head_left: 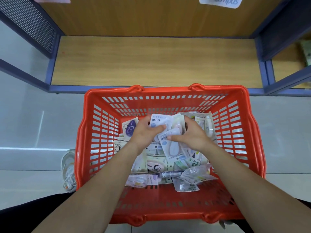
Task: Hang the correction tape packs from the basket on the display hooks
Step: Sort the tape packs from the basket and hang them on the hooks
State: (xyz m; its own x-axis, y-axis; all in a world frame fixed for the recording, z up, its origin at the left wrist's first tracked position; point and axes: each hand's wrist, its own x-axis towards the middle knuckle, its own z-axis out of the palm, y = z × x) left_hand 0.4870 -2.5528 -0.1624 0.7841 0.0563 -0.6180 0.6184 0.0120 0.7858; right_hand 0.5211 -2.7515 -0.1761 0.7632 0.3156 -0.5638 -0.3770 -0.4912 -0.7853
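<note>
- Basket [168, 214] on the floor, loose packs [156, 165] heaped under both wrists.
- Right hand [191, 135] grips the near pack [171, 148], thumb pressed on its face.
- Left hand [144, 133] pinches the far pack [156, 122], just beside the right fingertips.
- Shelf [151, 64] lies beyond the fingers.

Grey tiled floor [33, 123] carries the red basket [168, 90], its walls around the fingers [159, 127], correction tape packs [156, 165] heaped beneath them. Shelf unit [151, 64] stands beyond the fingers; shoe [68, 169] lies left.
</note>
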